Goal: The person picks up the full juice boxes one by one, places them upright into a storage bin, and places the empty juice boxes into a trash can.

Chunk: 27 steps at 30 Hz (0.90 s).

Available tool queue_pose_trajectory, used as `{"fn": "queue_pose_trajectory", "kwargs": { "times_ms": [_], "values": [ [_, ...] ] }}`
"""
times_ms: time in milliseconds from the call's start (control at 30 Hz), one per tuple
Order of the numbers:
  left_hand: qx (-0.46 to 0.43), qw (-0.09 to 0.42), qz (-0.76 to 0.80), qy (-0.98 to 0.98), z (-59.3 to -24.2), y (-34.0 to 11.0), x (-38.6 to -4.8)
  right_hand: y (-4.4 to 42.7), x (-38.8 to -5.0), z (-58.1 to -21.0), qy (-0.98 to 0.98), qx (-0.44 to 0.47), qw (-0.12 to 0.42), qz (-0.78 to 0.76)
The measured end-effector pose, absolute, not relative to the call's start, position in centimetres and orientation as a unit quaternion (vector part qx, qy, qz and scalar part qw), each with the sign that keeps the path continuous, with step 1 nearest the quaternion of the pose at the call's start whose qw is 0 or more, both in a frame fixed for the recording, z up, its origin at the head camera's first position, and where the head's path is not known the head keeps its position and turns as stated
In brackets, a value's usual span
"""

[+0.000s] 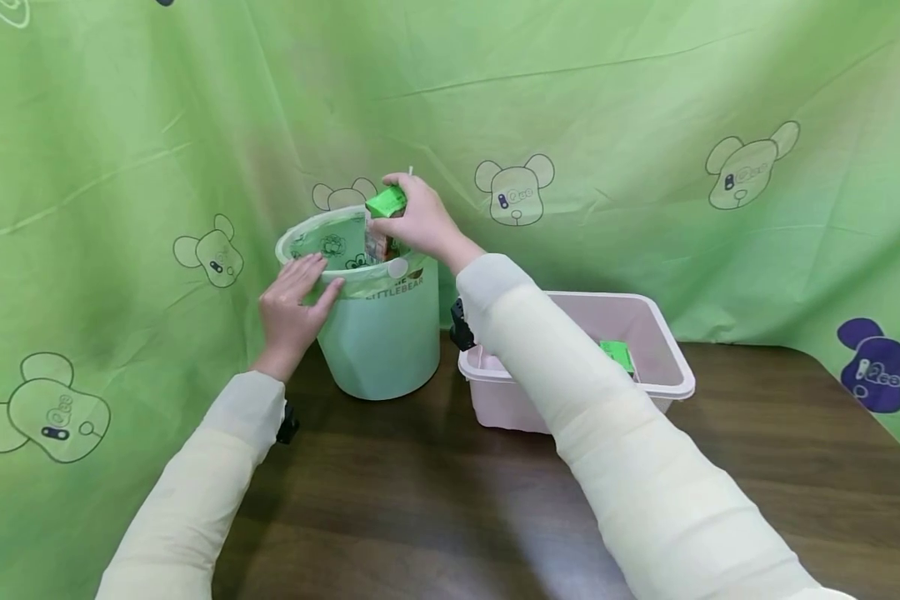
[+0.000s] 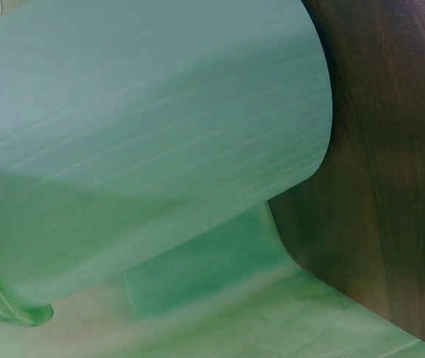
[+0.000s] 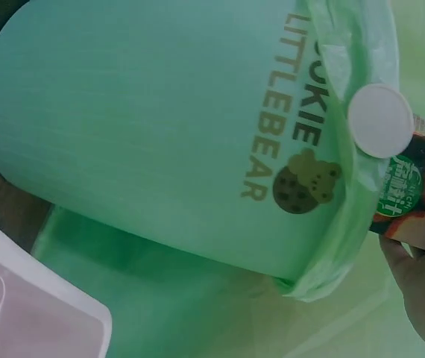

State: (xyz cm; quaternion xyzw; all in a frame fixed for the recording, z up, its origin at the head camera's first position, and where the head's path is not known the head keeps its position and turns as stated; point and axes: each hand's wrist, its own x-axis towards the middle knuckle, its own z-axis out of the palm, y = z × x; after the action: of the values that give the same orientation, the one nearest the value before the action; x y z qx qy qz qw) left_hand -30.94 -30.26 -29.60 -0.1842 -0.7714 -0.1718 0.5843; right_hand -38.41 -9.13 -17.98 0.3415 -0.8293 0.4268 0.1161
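Observation:
My right hand (image 1: 423,221) grips a drink carton (image 1: 387,202) with a bright green top and a thin white straw. The carton is held over the mouth of a mint-green bin (image 1: 378,342), its lower part behind the near rim in the head view. In the right wrist view the carton (image 3: 421,186) shows red fruit pictures at the bin's rim, with fingertips beneath it. My left hand (image 1: 292,304) rests on the bin's left rim, fingers extended and thumb spread. A thin green bag (image 1: 333,237) lines the bin and folds over its rim.
Right of the bin stands a pale pink tub (image 1: 667,367), partly behind the right sleeve; a green-topped carton (image 1: 617,354) lies in it. Both stand on a dark wooden table (image 1: 412,500). A green cloth (image 1: 615,92) with bear-head prints hangs behind and at the left.

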Motion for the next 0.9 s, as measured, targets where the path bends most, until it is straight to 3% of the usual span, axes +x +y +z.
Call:
{"fn": "queue_pose_trajectory", "kwargs": {
  "times_ms": [467,900],
  "values": [
    [-0.190,0.589,-0.173,-0.766,-29.60,-29.91,-30.93,-10.04,-38.27,-18.60,-0.865,0.324,0.069,0.376],
    [-0.193,0.593,-0.177,-0.761,-29.46,-29.87,-30.78,-10.11,-38.10,-18.82,-0.874,0.315,0.067,0.365]
  ]
}}
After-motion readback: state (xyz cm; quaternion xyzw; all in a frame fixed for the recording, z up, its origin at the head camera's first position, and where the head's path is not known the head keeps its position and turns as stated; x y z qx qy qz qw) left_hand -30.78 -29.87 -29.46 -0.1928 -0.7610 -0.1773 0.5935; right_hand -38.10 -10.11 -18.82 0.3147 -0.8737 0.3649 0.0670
